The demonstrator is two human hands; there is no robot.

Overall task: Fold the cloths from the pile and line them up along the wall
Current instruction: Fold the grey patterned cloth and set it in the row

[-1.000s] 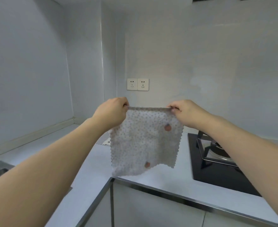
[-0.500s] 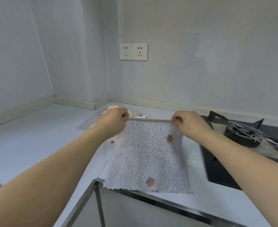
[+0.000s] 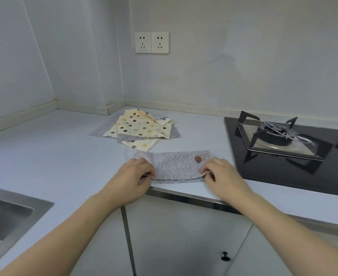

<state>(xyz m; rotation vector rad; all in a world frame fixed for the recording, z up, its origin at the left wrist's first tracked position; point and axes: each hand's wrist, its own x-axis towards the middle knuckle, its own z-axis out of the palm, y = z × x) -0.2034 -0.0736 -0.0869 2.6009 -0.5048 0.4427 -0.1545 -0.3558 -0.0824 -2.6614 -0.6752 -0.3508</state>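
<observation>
Left hand (image 3: 137, 176) and right hand (image 3: 219, 173) each pinch a near corner of the grey cloth (image 3: 176, 166); its long axis spans between the fingers.

Folded cloth (image 3: 176, 166) lies before the pile (image 3: 140, 127), stove (image 3: 287, 144) right.

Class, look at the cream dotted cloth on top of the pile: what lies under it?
Under the cream dotted cloth, grey patterned cloths stick out on both sides, and another cream cloth shows at the near edge. How many more are hidden beneath cannot be seen.
</observation>
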